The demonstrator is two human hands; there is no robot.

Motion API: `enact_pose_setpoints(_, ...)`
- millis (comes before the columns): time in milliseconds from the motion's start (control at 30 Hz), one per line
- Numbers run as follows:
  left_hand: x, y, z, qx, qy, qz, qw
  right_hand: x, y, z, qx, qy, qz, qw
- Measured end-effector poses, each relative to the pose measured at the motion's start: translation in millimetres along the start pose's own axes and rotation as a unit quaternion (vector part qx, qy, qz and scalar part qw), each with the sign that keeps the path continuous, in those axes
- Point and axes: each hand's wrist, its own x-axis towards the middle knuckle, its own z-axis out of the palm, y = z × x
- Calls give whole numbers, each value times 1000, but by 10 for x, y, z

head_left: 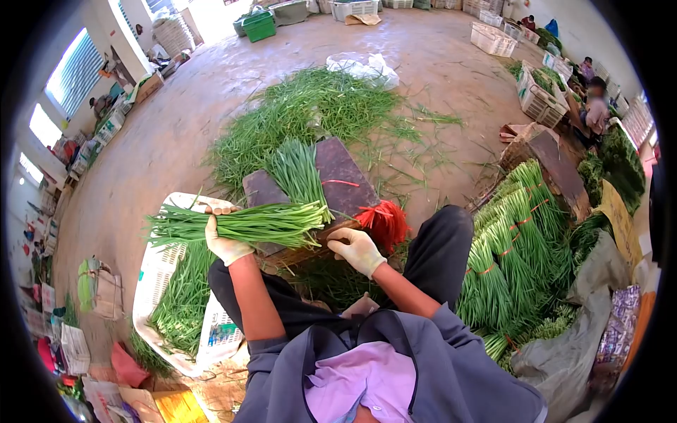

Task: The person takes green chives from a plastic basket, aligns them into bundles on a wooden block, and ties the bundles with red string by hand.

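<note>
My gloved left hand point(224, 238) is wrapped round a loose bunch of garlic chives point(271, 224), holding it level with the pale ends to the right. Just beyond those ends, my gloved right hand point(357, 251) is closed in a pinch; whatever its fingertips hold, if anything, is too small to tell. Both hands are over a dark wooden block point(345, 166). Another chive bundle point(299, 173) lies across the block, with a red tie point(341, 183) beside it. A cluster of red ties point(384, 220) hangs at the block's right front corner.
Loose chives point(303, 106) are heaped on the floor beyond the block. At my left stands a white crate point(151, 282) with chives inside. Tied bundles point(518, 243) are stacked at my right, near a grey sheet point(571, 352). A co-worker point(596, 109) sits at the far right.
</note>
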Motion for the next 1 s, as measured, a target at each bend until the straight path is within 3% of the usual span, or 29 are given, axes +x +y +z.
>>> enact_pose_setpoints(67, -7, -19, 12, 12, -9, 1, 1000, -113, -165, -13, 119, -19, -11, 993)
enact_pose_setpoints(133, -31, -60, 38, 13, -9, -5, 1000, -125, -218, 16, 111, -28, 1, 993)
enact_pose_setpoints(200, -40, -98, 61, 15, -12, -12, 1000, -63, -236, 125, 59, 8, -129, 990)
enact_pose_setpoints(233, -57, -123, 74, 23, -21, -12, 999, -72, -239, 92, -27, 14, -136, 990)
enact_pose_setpoints(267, -58, -150, 91, 30, -31, -12, 999, -37, -196, 109, -27, 17, -137, 990)
enact_pose_setpoints(333, -112, -190, 206, 32, -22, -15, 999, 77, -18, 177, 100, -54, -67, 991)
enact_pose_setpoints(400, -116, -190, 197, 37, -10, -13, 999, 58, -63, 181, 93, -42, -77, 992)
enact_pose_setpoints(467, -99, -185, 152, 32, -31, -31, 999, -22, -127, 118, 191, -90, 44, 976)
enact_pose_setpoints(567, -127, -204, 159, 66, 20, -34, 997, -112, -193, 21, 176, -84, 70, 978)
enact_pose_setpoints(733, -172, -279, 86, 122, 9, -28, 992, -172, 33, -65, 138, -78, 73, 985)
enact_pose_setpoints(800, -118, -249, 31, 140, 32, -25, 989, -187, 253, -165, 86, -54, 107, 989)
enact_pose_setpoints(833, -4, -149, -66, 116, 41, -46, 991, -157, 472, -241, -27, -56, 91, 994)
enact_pose_setpoints(867, 65, -63, -94, 92, 51, -65, 992, -134, 542, -309, -363, -86, -4, 928)
enact_pose_setpoints(933, 159, 4, -156, 111, 33, -42, 992, -173, 691, -353, -547, -259, 141, 783)
enact_pose_setpoints(967, 133, 38, -38, 97, 71, -25, 992, -161, 670, -321, -547, -258, 139, 784)
enact_pose_setpoints(1000, 72, 66, 73, 81, 112, -8, 990, -163, 652, -266, -488, -170, 75, 853)
